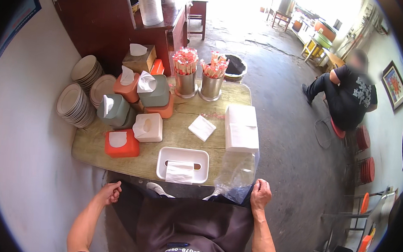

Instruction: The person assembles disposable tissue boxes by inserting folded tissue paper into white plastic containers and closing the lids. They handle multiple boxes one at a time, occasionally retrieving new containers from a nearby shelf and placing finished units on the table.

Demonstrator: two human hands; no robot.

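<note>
My left hand (109, 193) is closed at the left edge of a dark apron (182, 222), pinching its cloth. On the other side my right hand (261, 194) is closed in a fist on the apron's right edge, so the cloth is spread between them. Just beyond it, on the table's near edge, lies a white tissue-box cover (184, 151) turned open side up, with a folded tissue (179, 172) across its slot. A stack of white napkins (241, 128) sits to the right, a clear plastic bag (238, 172) hanging below it. One small napkin pile (202, 128) rests mid-table.
Several tissue boxes, among them a red one (122, 143) and a white one (148, 127), crowd the wooden table (178, 124) at left beside stacked plates (76, 102). Two metal holders (185, 84) carry wrapped chopsticks. Beyond stands a bin (235, 66). A person (351, 93) sits at right.
</note>
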